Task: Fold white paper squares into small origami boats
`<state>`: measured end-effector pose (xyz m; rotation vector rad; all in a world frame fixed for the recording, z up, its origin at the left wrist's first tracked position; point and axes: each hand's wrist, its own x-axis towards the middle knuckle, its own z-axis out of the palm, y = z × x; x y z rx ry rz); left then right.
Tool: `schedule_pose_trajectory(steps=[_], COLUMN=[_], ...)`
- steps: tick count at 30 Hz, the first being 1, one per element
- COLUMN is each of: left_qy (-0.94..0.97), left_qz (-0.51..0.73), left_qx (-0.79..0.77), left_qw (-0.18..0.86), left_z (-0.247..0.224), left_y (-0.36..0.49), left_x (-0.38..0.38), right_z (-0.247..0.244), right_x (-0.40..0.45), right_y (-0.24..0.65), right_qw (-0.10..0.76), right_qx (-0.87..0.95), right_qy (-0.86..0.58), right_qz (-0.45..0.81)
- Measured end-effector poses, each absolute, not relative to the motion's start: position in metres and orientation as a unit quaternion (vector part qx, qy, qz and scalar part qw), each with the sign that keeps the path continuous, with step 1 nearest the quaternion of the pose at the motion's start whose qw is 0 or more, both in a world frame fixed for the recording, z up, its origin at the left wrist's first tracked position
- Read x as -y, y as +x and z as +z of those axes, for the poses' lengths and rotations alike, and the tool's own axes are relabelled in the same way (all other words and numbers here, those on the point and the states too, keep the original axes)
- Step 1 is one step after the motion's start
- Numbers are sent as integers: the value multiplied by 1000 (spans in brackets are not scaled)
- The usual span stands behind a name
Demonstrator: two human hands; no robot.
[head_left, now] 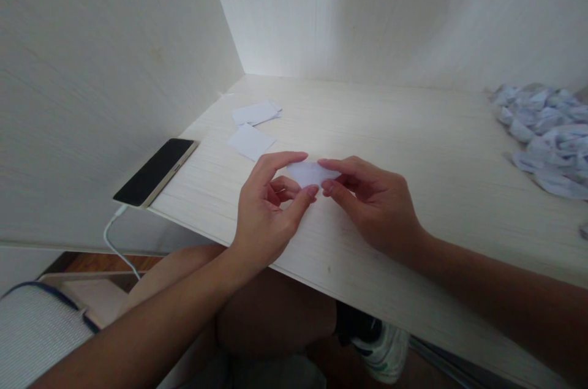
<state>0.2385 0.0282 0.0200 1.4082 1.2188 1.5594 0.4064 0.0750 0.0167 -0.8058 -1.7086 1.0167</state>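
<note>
A small piece of white paper [307, 174] is held between my two hands, just above the table top. My left hand [271, 205] grips its left part, with the index finger along the top edge and the thumb at the lower edge. On the right end, my right hand [374, 199] pinches it between thumb and fingers. The paper looks folded, but its exact folds are too small to tell. Beyond my left hand lie a loose white paper square [250, 141] and a small stack of white paper slips [255, 112].
A phone [156, 171] with a white cable [108, 233] lies at the table's left edge. Folded paper pieces form a pile [546, 132] at the far right. White panels [367, 15] rise behind and to the left. My legs are below the table's front edge.
</note>
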Motion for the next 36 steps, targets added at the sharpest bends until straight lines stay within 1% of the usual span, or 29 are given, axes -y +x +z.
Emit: schedule_pose_trajectory(steps=[6, 12, 18, 26, 29, 36], left_qy=[563, 547, 494, 475, 476, 511], left_qz=[603, 598, 597, 589, 583, 560], left_qx=[-467, -477, -493, -479, -485, -511], left_qw=[319, 340, 396, 444, 445, 404], left_z=[20, 20, 24, 28, 27, 26], left_y=[237, 238, 235, 232, 232, 231], left_x=[-29, -28, -32, -35, -35, -34], right_z=[15, 15, 15, 13, 13, 16], right_x=[-76, -78, -77, -77, -77, -78], right_y=[405, 404, 403, 405, 405, 405], right_qw=[489, 482, 487, 481, 468, 447], right_qx=[647, 625, 636, 648, 661, 685], right_qy=[-343, -328, -325, -319, -334, -339], right_qz=[473, 519, 504, 497, 482, 465])
